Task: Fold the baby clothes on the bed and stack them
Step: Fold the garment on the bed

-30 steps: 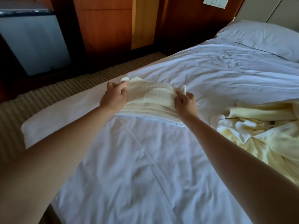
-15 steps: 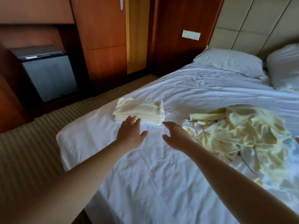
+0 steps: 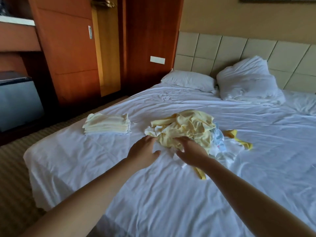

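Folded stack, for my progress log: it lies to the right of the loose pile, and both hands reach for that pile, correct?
No: the head view shows the folded stack left of the loose pile. The left hand and right hand do reach for that pile.

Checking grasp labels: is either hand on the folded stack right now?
No: the left hand and right hand reach with spread fingers at the unfolded pile; the folded stack lies apart, untouched.
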`<move>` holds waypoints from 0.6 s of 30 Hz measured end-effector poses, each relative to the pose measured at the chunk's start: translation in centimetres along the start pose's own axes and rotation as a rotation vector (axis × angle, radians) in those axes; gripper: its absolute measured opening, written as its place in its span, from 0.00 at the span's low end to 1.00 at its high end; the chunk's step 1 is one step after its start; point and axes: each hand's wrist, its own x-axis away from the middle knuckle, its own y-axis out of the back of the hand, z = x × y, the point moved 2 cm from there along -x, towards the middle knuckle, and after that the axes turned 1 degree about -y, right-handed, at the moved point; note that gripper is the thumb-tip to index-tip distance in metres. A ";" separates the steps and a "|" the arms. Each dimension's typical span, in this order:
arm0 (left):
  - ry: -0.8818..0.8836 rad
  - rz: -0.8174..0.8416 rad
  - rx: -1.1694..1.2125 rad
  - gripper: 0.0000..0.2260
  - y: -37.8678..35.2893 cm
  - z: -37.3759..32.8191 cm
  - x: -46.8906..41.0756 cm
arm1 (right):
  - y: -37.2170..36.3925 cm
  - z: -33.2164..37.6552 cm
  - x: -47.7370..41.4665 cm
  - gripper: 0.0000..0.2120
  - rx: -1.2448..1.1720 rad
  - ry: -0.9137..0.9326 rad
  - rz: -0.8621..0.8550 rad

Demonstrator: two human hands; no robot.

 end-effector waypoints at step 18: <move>-0.272 0.192 -0.031 0.27 -10.9 -3.2 -25.1 | -1.5 -19.2 -15.1 0.27 -0.056 -0.420 -0.094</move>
